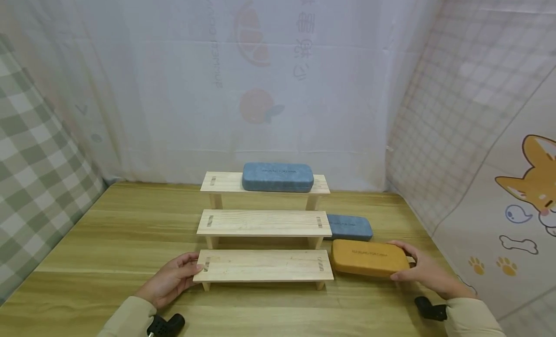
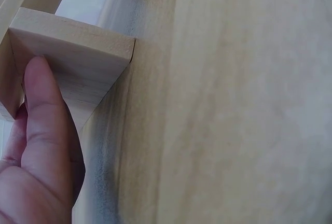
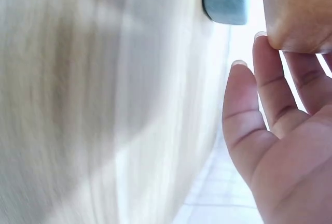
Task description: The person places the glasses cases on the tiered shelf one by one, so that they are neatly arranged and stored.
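My left hand [image 1: 173, 278] pinches the left end of the lowest step [image 1: 262, 265] of a three-tier pale wooden stand, thumb on top. In the left wrist view, the fingers press against the stand's leg [image 2: 72, 40] under that step. At the right, my right hand [image 1: 425, 272] grips the right end of a mustard-yellow glasses case [image 1: 369, 258], whose left end comes close to the lowest step. The right wrist view has the case's end [image 3: 298, 11] against the fingers, with its far part out of frame.
On the top tier [image 1: 223, 181] lies a blue glasses case [image 1: 278, 176]. Another blue case [image 1: 349, 227] lies on the wooden table [image 1: 108, 240], behind the yellow one and partly hidden by the middle tier [image 1: 265, 223]. Printed curtains [image 1: 173, 95] enclose the back and sides.
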Motion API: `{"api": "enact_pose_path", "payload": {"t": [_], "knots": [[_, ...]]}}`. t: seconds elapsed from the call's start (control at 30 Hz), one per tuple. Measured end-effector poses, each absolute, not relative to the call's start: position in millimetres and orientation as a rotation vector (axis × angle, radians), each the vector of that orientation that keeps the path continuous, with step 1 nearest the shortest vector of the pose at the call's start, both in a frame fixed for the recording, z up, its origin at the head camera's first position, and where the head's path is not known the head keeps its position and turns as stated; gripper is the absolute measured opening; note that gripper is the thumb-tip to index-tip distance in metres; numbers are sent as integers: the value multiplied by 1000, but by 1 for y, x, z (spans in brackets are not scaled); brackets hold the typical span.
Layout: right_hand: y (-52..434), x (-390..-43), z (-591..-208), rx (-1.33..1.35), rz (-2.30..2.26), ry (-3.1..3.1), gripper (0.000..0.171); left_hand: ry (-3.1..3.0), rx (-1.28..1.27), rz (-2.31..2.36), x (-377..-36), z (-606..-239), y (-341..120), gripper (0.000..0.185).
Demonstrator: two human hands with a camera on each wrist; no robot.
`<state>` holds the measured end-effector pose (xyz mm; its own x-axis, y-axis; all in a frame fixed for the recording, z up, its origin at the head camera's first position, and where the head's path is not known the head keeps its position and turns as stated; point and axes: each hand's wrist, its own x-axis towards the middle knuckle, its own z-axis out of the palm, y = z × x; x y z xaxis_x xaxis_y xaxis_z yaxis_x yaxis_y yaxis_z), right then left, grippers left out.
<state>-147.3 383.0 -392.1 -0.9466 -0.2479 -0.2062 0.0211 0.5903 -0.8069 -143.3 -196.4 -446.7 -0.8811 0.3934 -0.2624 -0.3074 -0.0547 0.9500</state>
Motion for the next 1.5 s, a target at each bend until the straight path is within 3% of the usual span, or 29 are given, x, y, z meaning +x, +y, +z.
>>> {"api": "enact_pose_path", "payload": {"t": [0.3,0.6,0.77,1.5], "knots": [[390,-142,-380,-138,-1356,2532,86,1750,104,1986,-144,-447,-197,71],[392,-138,-373,-186,-1468,2618,69,1751,92,1996,-143,-448,-196,69],[390,-139,-366,-261,-1554,2595,70,1750,87,2002,-142,-448,-196,69],[316,-166,-344,-506,-1634,2465,72,1721,92,2015,-144,-450,-197,68]]}}
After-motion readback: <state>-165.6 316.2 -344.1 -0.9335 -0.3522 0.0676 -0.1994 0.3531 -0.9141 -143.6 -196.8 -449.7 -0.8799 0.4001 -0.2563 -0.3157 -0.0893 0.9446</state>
